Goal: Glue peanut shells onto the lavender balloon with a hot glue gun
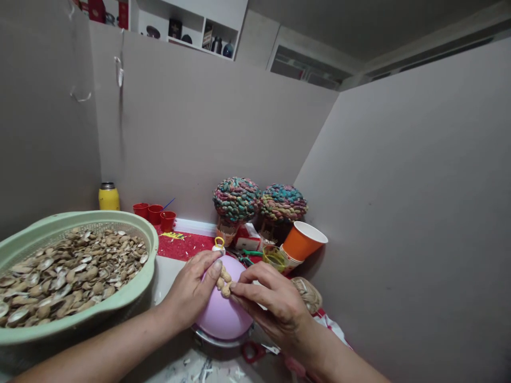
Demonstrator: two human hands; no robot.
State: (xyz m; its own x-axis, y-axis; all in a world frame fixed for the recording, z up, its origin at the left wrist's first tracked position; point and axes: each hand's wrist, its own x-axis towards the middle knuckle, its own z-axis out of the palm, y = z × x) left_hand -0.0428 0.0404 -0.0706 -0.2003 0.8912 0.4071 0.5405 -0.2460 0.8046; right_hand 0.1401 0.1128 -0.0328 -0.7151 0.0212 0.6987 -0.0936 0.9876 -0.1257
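A light purple balloon (224, 318) rests in a round metal holder (217, 340) at the bottom centre. Several peanut shells (225, 276) sit on its upper face. My left hand (194, 290) lies around the balloon's left side, its thumb beside the shells and its fingers spread over the top. My right hand (275, 303) comes from the right, thumb and forefinger closed on the lowest shell against the balloon.
A green basket (154, 250) of peanut shells fills the left. Behind stand a yellow bottle (109, 198), red cups (155, 214), two multicoloured ball-topped pieces (237, 199) and an orange cup (302, 242). Red-handled scissors (252, 352) lie beside the holder.
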